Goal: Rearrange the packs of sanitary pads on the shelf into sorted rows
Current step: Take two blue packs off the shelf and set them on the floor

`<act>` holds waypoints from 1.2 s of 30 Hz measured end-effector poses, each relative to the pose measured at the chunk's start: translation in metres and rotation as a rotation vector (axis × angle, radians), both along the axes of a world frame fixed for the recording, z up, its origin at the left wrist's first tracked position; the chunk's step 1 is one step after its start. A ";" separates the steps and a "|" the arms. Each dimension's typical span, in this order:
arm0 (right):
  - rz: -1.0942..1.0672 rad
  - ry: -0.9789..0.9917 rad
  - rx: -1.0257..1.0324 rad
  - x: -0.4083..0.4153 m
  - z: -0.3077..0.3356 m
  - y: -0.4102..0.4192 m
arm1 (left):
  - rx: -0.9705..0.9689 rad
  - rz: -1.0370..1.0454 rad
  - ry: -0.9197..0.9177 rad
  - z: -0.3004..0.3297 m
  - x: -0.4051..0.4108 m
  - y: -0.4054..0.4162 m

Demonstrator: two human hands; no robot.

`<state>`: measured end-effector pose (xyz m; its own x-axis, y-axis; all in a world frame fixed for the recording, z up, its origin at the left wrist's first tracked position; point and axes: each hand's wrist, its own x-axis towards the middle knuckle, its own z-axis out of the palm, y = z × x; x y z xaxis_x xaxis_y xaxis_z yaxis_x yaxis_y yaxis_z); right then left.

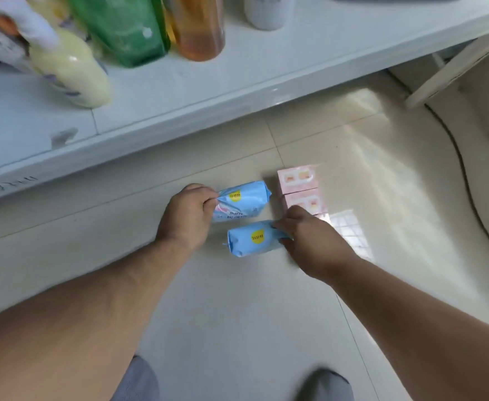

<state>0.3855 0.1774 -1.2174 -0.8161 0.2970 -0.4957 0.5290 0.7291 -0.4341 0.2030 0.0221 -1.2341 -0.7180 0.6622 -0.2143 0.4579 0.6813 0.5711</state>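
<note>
Two blue pad packs on the floor at frame centre, long axes left-right: upper blue pack (241,204) pinched at its left end by left hand (186,217); lower blue pack (253,238) gripped at its right end by right hand (309,235). Pink packs (299,189) just beside, to the right.

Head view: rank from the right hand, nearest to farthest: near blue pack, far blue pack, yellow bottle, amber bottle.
From the right hand:
1. Near blue pack: gripped at its right end by this hand, on the floor.
2. Far blue pack: just beyond, its left end pinched by the left hand.
3. Yellow bottle: on the white shelf, far left.
4. Amber bottle: farther back on the shelf.
</note>
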 end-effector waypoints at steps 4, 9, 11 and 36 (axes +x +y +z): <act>0.008 0.014 0.029 -0.020 -0.033 0.010 | 0.044 0.012 -0.019 -0.040 -0.004 0.017; 0.090 0.004 0.139 -0.036 -0.059 0.024 | 0.072 0.048 -0.038 -0.069 -0.008 0.031; 0.132 0.022 0.203 -0.040 -0.068 0.027 | 0.077 0.059 -0.052 -0.076 -0.009 0.033; 0.007 -0.211 0.229 -0.004 0.055 0.012 | -0.437 -0.211 0.000 0.070 0.015 0.012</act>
<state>0.3812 0.1893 -1.1625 -0.7052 0.4149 -0.5749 0.5842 0.7995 -0.1396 0.2176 0.0338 -1.1643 -0.5779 0.6411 -0.5050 0.6119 0.7498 0.2517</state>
